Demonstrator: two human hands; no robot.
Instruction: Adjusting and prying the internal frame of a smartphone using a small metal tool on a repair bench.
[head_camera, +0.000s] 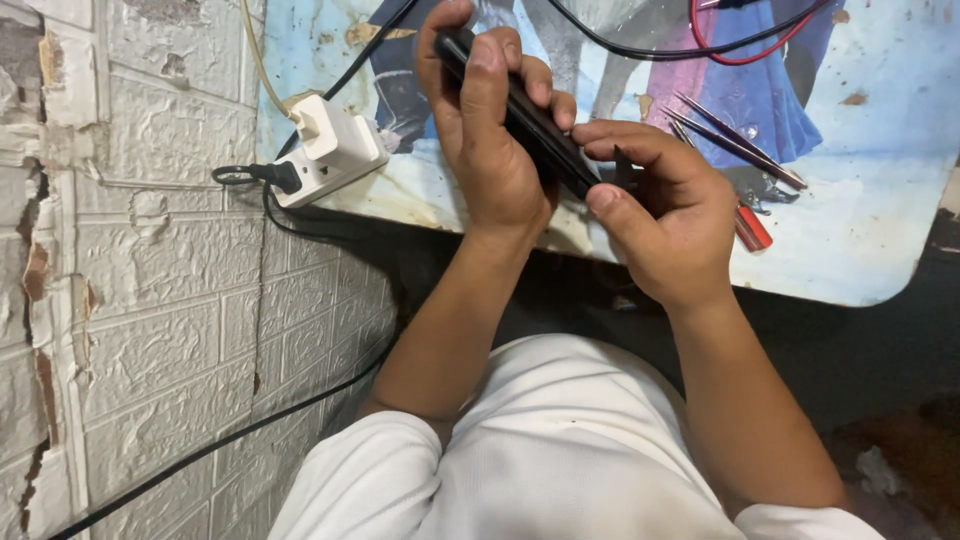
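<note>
My left hand (488, 140) grips a slim black phone (540, 138) held on edge, fingers wrapped over its top side. My right hand (660, 215) pinches a small dark pick (623, 168) between thumb and fingers, its tip against the phone's lower end. Both hands hover over the near edge of a low table (880, 230) covered with a worn blue cartoon print.
A white power strip (335, 152) with a black plug and cream cable lies at the table's left corner. Tweezers (740, 140) and a red-handled screwdriver (750, 228) lie right of my hands. Red and black wires (740, 50) run across the back. A white brick-pattern wall (150, 300) stands left.
</note>
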